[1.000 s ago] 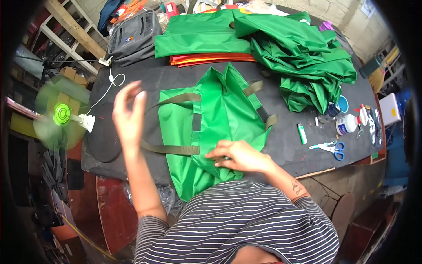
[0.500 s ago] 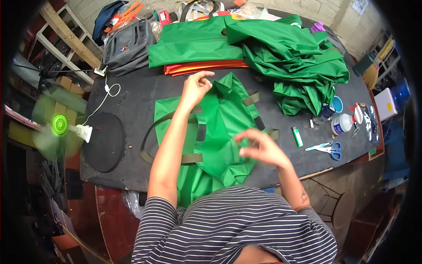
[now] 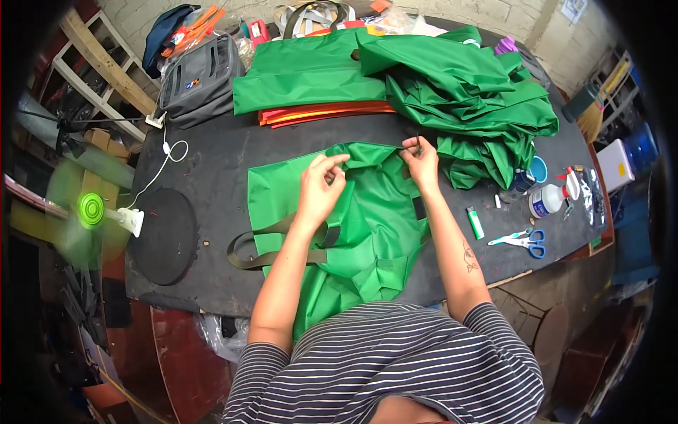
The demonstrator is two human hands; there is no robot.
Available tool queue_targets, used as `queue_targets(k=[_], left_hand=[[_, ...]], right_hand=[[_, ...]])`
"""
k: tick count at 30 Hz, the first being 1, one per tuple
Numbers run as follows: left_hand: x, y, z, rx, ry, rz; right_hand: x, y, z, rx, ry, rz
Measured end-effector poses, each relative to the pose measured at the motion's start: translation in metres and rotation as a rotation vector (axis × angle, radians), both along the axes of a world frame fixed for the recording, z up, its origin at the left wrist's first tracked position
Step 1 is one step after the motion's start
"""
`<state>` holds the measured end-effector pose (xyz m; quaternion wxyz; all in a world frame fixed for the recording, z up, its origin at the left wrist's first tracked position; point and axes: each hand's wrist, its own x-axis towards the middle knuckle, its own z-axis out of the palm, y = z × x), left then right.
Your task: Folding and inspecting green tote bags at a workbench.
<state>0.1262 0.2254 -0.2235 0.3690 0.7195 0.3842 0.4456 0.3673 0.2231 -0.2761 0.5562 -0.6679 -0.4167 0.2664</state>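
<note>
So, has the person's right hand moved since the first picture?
Yes. Judged against the scissors, the right hand has moved away from the body and somewhat rightward, toward the heaped green fabric.

The place looks like a small fabric workshop. A broad, dark counter [image 3: 219, 152] carries a heap of green fabric [image 3: 462, 88] at the far right, flat orange sheets [image 3: 325, 114] at the far side, and a strapped green bag [image 3: 374, 247] at the near side. Scissors [image 3: 521, 242] and a white bottle [image 3: 545, 201] lie to the right; a rough block wall [image 3: 540, 32] stands behind.
</note>
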Motion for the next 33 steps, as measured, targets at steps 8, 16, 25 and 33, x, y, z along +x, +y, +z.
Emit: queue_targets(k=[8, 16, 25, 33], left_hand=[[0.008, -0.009, -0.018, 0.031, -0.032, -0.023], [0.016, -0.017, -0.020, 0.000, -0.076, -0.018], [0.018, -0.020, -0.020, -0.008, -0.113, 0.026], [0.019, -0.020, -0.024, -0.047, -0.177, 0.027]], right_hand=[[-0.044, -0.056, 0.036, 0.274, -0.388, -0.071], [-0.070, -0.079, 0.043, 0.320, -0.628, 0.013], [-0.078, -0.074, 0.037, 0.252, -0.440, 0.039], [-0.085, -0.069, 0.034, 0.332, -0.419, -0.001]])
